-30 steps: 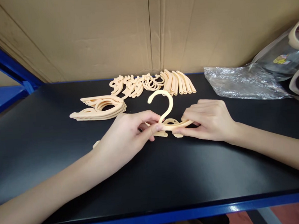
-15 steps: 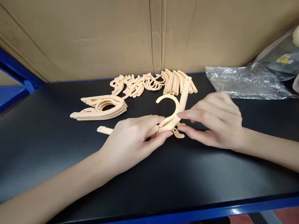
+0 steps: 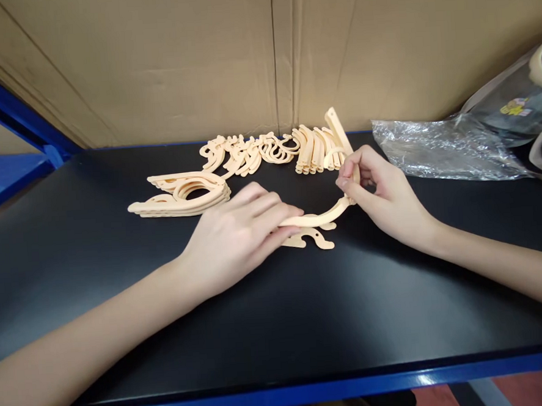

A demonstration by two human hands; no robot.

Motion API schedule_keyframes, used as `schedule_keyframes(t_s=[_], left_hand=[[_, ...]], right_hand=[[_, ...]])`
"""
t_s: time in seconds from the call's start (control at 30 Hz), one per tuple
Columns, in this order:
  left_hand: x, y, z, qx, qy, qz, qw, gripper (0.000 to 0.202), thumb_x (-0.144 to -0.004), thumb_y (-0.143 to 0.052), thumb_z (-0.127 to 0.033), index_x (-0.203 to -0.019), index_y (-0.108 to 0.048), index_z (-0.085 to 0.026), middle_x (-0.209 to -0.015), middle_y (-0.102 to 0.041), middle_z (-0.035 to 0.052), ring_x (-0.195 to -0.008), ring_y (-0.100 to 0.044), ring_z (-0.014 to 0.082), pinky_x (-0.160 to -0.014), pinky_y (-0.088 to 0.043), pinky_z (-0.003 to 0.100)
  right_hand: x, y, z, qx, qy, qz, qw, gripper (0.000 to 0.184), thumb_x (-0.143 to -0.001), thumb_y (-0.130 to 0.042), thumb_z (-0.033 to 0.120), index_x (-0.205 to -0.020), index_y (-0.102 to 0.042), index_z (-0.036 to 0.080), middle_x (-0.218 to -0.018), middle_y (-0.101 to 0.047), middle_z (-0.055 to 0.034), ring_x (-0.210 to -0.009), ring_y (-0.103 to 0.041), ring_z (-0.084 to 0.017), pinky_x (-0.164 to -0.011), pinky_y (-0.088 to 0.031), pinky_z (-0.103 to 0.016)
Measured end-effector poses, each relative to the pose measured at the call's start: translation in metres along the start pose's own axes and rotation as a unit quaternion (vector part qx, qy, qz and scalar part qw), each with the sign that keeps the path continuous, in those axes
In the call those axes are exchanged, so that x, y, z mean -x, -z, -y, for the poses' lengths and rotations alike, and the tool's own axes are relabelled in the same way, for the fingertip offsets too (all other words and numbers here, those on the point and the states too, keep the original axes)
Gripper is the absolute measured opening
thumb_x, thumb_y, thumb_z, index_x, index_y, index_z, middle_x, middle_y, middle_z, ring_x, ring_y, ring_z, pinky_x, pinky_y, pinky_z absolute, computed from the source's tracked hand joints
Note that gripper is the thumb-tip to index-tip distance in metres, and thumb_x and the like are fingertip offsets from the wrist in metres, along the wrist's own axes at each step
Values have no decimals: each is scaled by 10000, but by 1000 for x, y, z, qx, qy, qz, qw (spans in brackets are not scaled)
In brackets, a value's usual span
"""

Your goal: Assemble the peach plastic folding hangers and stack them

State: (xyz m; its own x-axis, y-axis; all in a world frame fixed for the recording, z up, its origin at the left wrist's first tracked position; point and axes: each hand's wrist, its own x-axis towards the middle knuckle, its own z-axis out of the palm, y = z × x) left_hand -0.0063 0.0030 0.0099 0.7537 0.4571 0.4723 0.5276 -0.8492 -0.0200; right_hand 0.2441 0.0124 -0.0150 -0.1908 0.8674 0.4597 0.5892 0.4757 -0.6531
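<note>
Between my two hands is a beige plastic folding hanger [image 3: 324, 217], held just above the black tabletop. My left hand [image 3: 243, 238] pinches one curved arm of it. Closed round the hanger near its joint, my right hand [image 3: 380, 190] has the other arm sticking up past the fingers. Its hook is partly hidden by the right hand and overlaps the pieces behind. Under the held hanger lie loose flat beige pieces [image 3: 321, 239], partly covered by the left fingers. Left of centre rests a stack of folded beige hangers [image 3: 183, 196].
Along the back lie a row of beige hook pieces [image 3: 245, 154] and a row of beige arm pieces [image 3: 311, 150]. A clear plastic bag [image 3: 451, 152] is at the back right. Cardboard [image 3: 152, 69] stands behind, and a blue frame [image 3: 283, 398] edges the black table [image 3: 306, 329].
The hanger has turned and shifted right, its hook now near the back row. My right hand has moved from touching the hanger to gripping it by the joint; my left still holds an arm.
</note>
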Motion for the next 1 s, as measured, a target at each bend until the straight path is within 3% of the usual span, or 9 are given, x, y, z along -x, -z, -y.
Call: schedule_keyframes(t_s=[0.17,0.33,0.47,0.57,0.7,0.83,1.0], left_hand=[[0,-9,14,7,59,1,998,203,-966,-532,-256,-1084,-664,-157,-945,-686,33,-886,-597,194,-745,-475,306],[-2,-17,15,43,94,36,994,198,-964,-527,-243,-1103,-648,-171,-981,-672,37,-939,-607,208,-736,-482,313],[-1,-14,9,76,112,35,990,346,-953,-549,-347,-1239,-569,-153,-1180,-606,88,-1056,-584,222,-814,-506,328],[1,-9,4,62,76,26,995,477,-928,-575,-426,-1301,-517,-134,-1318,-529,127,-1156,-532,248,-901,-493,357],[2,-6,-1,21,-3,36,999,361,-914,-621,-330,-1227,-574,-158,-1324,-549,101,-1178,-509,248,-973,-449,374],[2,-5,-3,2,-56,41,998,158,-943,-571,-250,-1059,-653,-181,-1167,-648,59,-1074,-554,235,-866,-474,353],[2,-3,-4,2,-75,50,996,175,-971,-519,-214,-1037,-673,-164,-1024,-699,48,-913,-611,187,-777,-480,312]], right_hand=[[-2,0,-3,31,24,-29,999,153,-872,-489,90,-906,-515,237,-754,-486,14,-578,-426,-130,-554,-368,-283],[-4,1,-2,74,60,6,995,227,-874,-440,37,-902,-549,235,-881,-574,-8,-666,-493,-142,-619,-387,-297],[-4,1,-4,85,64,31,994,228,-886,-429,56,-908,-571,233,-945,-592,-19,-779,-562,-164,-664,-416,-301],[-5,1,-5,88,64,60,992,227,-887,-427,58,-864,-577,227,-941,-606,-13,-837,-587,-171,-735,-433,-312],[-5,1,-6,97,59,81,990,238,-890,-420,48,-814,-571,215,-906,-593,-3,-802,-566,-150,-735,-418,-304],[-5,1,-6,100,58,92,989,249,-887,-409,43,-801,-575,208,-905,-587,-13,-783,-556,-152,-711,-411,-305],[-6,-1,-9,89,63,104,989,229,-882,-436,60,-803,-594,205,-969,-617,-43,-888,-590,-186,-802,-443,-339]])
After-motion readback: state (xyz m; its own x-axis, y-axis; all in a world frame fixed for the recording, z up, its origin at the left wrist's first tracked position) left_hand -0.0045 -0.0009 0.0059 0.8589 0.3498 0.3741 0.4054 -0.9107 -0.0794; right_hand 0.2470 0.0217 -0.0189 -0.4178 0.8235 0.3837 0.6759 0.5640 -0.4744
